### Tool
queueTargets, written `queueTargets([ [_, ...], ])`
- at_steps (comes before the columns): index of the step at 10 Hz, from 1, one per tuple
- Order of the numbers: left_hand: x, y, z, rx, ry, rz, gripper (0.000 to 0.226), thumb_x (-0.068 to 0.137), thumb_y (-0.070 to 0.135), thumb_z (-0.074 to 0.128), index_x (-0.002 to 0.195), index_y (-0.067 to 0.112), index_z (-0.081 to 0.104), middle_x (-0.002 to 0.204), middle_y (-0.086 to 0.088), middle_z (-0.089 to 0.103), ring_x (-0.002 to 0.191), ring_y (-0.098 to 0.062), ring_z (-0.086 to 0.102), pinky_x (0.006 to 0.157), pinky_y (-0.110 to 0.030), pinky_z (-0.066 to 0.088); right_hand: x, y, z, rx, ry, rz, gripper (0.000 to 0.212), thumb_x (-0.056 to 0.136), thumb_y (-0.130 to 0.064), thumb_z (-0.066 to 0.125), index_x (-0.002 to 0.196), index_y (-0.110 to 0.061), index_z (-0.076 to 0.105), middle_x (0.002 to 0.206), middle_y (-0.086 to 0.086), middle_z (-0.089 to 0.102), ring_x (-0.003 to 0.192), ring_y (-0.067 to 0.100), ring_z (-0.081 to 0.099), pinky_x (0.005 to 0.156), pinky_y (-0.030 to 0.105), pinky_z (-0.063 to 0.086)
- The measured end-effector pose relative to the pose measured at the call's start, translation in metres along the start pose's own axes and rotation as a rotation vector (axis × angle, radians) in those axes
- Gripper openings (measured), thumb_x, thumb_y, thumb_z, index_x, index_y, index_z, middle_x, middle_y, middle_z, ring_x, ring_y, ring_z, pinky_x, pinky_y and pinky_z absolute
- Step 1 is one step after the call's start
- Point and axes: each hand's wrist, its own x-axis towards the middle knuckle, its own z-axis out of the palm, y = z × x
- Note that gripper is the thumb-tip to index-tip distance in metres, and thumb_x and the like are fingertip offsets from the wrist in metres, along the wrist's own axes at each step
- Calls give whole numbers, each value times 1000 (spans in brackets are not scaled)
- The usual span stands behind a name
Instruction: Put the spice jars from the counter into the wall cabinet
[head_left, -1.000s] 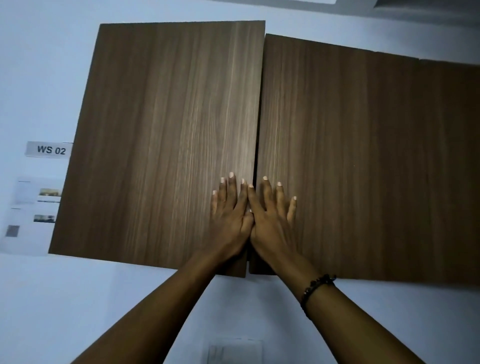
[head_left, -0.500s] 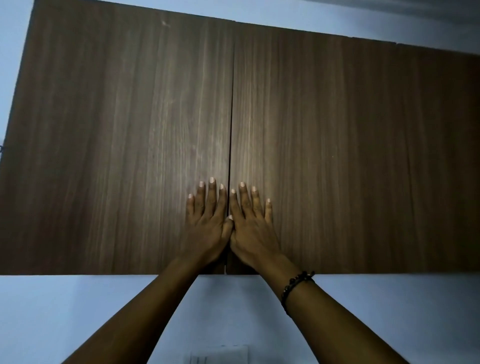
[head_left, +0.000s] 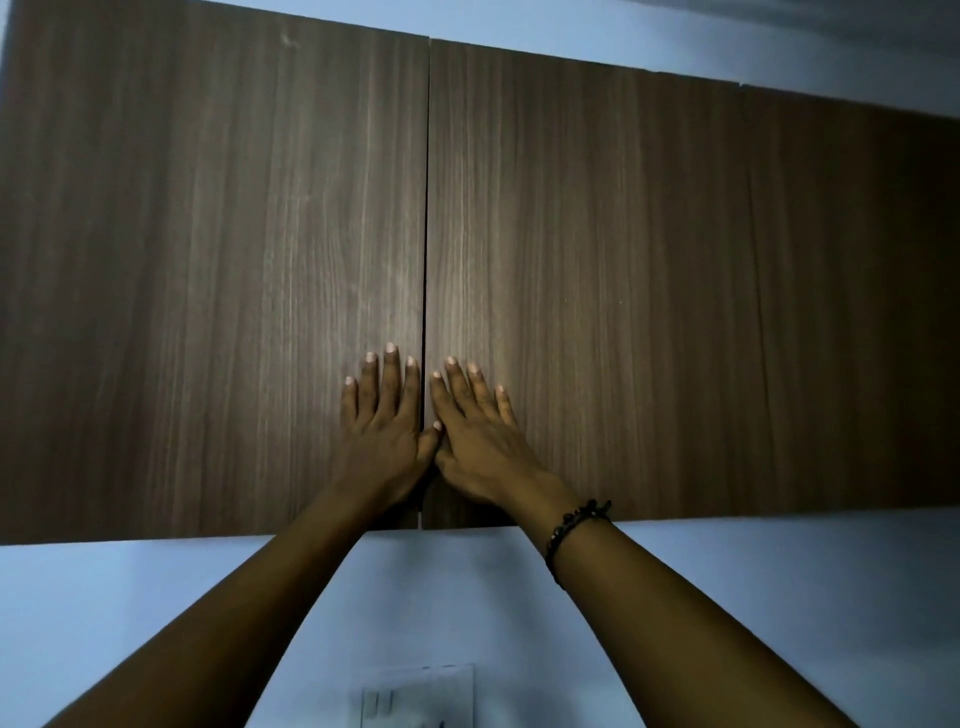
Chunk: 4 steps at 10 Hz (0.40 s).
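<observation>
The dark wood wall cabinet fills the head view, with its left door (head_left: 218, 270) and right door (head_left: 649, 291) flush and only a thin seam between them. My left hand (head_left: 382, 434) lies flat with straight fingers on the left door, low down beside the seam. My right hand (head_left: 480, 441), with a black bead bracelet on its wrist, presses flat on the right door just across the seam. The two thumbs touch at the seam. No spice jars or counter are in view.
Pale blue wall (head_left: 156, 613) runs below and above the cabinet. A white wall plate (head_left: 415, 696) sits on the wall at the bottom centre, between my forearms.
The left door has swung flush with the right one. The view has closed in on the cabinet, and the WS 02 label and papers at the left have gone out of frame.
</observation>
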Motion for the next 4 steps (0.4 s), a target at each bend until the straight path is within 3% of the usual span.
queueTargets([
  [2,2,12,-22,1,21,-17,76,96,54,10,158,12,4,166,-18,-4,153,-31,-7,123,-53,-1,-11,-3,-19,59,10,73,61,103,-36,23,155,-20,-6,162,-1,-18,148,18,-18,121,49,-4],
  [4,9,20,-50,-1,127,9,77,95,52,9,158,10,-3,165,-15,-13,153,-28,-14,123,-48,-9,-18,-5,-31,-54,179,69,69,100,-40,27,154,-16,-7,162,5,-20,148,23,-19,120,51,-6],
])
